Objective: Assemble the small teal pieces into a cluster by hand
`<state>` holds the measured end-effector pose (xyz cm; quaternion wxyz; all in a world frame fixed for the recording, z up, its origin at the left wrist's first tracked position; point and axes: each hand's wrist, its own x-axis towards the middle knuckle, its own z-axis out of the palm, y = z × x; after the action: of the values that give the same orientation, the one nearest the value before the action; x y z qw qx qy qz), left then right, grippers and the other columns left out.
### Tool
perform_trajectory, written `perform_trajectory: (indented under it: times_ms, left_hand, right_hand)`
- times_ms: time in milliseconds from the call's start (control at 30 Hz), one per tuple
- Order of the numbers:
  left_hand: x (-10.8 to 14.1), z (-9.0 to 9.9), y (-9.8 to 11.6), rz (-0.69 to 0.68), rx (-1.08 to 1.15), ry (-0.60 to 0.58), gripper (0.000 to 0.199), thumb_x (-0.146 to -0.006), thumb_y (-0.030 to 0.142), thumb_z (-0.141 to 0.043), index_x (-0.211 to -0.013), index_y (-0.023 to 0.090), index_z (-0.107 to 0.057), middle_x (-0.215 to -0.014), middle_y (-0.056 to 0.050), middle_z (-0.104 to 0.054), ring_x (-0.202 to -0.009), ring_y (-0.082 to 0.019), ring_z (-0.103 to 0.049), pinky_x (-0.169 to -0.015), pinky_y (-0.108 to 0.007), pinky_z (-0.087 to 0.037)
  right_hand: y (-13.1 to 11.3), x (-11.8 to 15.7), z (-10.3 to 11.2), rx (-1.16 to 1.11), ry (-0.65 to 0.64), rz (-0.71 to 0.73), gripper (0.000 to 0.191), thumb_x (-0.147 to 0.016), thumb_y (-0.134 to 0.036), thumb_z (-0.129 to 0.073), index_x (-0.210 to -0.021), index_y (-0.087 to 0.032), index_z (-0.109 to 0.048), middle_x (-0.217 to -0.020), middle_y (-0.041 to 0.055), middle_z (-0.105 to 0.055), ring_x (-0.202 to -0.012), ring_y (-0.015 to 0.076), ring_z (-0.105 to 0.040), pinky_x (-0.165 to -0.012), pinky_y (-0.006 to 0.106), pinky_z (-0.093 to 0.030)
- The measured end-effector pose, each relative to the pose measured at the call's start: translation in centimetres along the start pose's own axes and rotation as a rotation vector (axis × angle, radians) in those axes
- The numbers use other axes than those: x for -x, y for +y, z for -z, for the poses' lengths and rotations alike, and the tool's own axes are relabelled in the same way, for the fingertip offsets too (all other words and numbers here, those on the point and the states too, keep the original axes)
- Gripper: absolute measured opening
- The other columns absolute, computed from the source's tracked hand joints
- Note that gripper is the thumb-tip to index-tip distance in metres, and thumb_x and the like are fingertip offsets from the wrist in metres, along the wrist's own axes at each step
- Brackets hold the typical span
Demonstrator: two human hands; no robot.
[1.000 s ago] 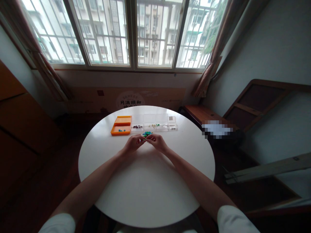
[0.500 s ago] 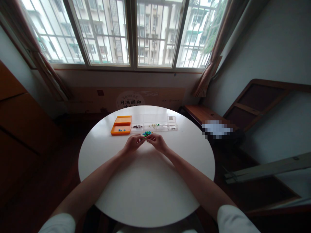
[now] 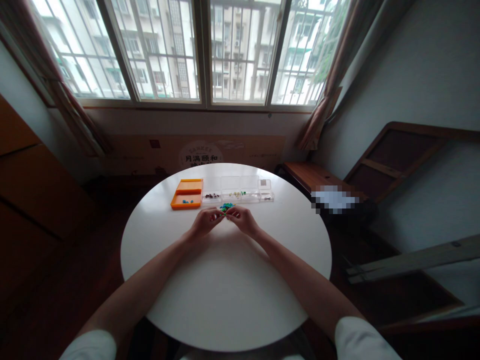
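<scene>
My left hand (image 3: pixel 207 220) and my right hand (image 3: pixel 241 217) meet fingertip to fingertip over the white round table (image 3: pixel 225 290). Between their pinched fingers is a small green piece (image 3: pixel 225 214), too small to name its kind. Just beyond the fingertips lies a little pile of blue, green and dark pieces (image 3: pixel 226 206), partly covered by my hands. Behind it on the left stands an open orange box (image 3: pixel 189 185) with a few blue pieces (image 3: pixel 187 201) in its front half. Joining it on the right, open clear plastic boxes (image 3: pixel 240 183) hold small brown, cream and green pieces.
A wooden bench (image 3: pixel 315 177) with a blurred white item (image 3: pixel 335 198) on it stands right of the table. Against the wall under the barred window (image 3: pixel 240 60) is a printed cardboard panel (image 3: pixel 150 150). A wooden cabinet (image 3: pixel 30 200) is at the left.
</scene>
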<state>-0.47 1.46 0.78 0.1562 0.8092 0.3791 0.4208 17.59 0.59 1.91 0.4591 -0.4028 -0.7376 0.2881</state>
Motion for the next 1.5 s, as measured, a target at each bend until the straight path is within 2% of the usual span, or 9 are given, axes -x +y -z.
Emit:
perform_trajectory:
  times_ms: [600,1500]
  left_hand:
    - [0.05,0.03,0.02,-0.018,0.011,-0.015,0.014,-0.079,0.023,-0.059,-0.083,0.016,-0.070,-0.064,0.000,-0.059,-0.053,-0.007,-0.048,-0.051,-0.017,-0.038]
    - [0.06,0.02,-0.10,-0.025,-0.005,-0.025,0.015,-0.081,0.026,-0.057,-0.080,0.015,-0.068,-0.063,0.000,-0.060,-0.053,-0.007,-0.049,-0.051,-0.017,-0.038]
  right_hand:
    - [0.12,-0.03,0.03,0.018,-0.003,0.002,0.013,-0.075,-0.024,-0.061,-0.079,-0.015,-0.068,-0.070,0.0051,-0.066,-0.062,0.0138,-0.059,-0.060,0.025,-0.045]
    - [0.44,0.03,-0.02,0.036,-0.026,0.031,0.012,-0.076,-0.022,-0.060,-0.081,-0.014,-0.069,-0.073,0.0049,-0.067,-0.064,0.0136,-0.059,-0.061,0.024,-0.045]
